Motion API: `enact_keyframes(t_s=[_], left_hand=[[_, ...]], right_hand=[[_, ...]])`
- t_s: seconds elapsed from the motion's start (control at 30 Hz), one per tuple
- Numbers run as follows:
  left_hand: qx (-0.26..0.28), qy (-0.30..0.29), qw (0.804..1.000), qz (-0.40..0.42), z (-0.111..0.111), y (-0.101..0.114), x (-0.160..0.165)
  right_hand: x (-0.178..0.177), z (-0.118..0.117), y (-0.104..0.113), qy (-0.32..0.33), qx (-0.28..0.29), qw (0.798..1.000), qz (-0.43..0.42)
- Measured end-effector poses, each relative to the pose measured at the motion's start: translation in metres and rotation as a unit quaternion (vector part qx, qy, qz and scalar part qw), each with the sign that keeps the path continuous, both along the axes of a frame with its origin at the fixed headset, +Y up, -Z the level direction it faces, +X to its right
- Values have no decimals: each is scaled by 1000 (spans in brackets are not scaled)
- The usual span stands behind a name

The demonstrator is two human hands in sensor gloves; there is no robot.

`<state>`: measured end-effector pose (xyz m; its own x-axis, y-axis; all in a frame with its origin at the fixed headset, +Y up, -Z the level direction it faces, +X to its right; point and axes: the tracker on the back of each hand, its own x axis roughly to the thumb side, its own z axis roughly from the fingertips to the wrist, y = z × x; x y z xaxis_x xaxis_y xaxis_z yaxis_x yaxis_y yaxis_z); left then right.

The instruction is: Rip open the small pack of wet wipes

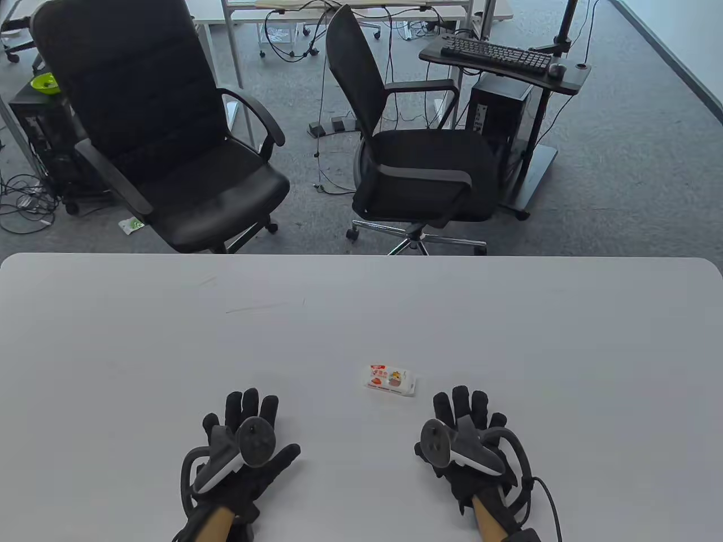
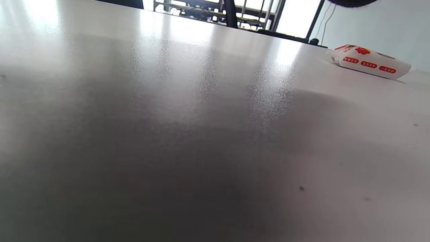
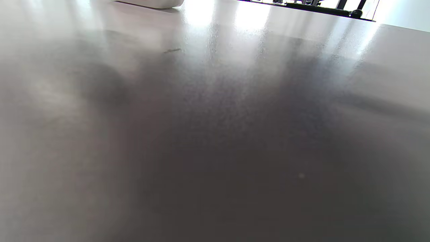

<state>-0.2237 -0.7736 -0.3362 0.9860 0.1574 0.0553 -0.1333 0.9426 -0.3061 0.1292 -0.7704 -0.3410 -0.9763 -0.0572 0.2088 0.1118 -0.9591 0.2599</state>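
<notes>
A small white wet-wipe pack (image 1: 390, 380) with red and orange print lies flat on the white table (image 1: 361, 316), near the front, between my two hands. It also shows in the left wrist view (image 2: 368, 61) at the upper right, and its white edge shows in the right wrist view (image 3: 151, 3) at the top. My left hand (image 1: 248, 412) rests palm down on the table, fingers spread, well left of the pack. My right hand (image 1: 469, 406) rests palm down, fingers spread, just right of the pack and not touching it. Both hands are empty.
Two black office chairs (image 1: 164, 135) (image 1: 418, 158) stand beyond the table's far edge. A small stand with a keyboard (image 1: 497, 53) is at the back right on the grey carpet.
</notes>
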Motion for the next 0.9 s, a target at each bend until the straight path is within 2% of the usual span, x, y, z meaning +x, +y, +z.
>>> enact_keyframes(t_s=[0.23,0.37,0.6,0.77,0.9], left_hand=[[-2,-3,1000,1,0,1,1],[-3,-7,1000,7,-1,1,2],[-11,-6,1000,18,-3,0,1],[-12,-3,1000,27,-4,0,-2],[-10,-3,1000,29,-5,1,-2]], right_hand=[[-2,-5,7,-4,9,1000,-13],[-12,-17,19,2,24,1000,-11],[-47,-72,36,-3,-9,1000,-7],[-67,-103,28,-12,-54,998,18],[-73,-119,18,-25,-98,994,38]])
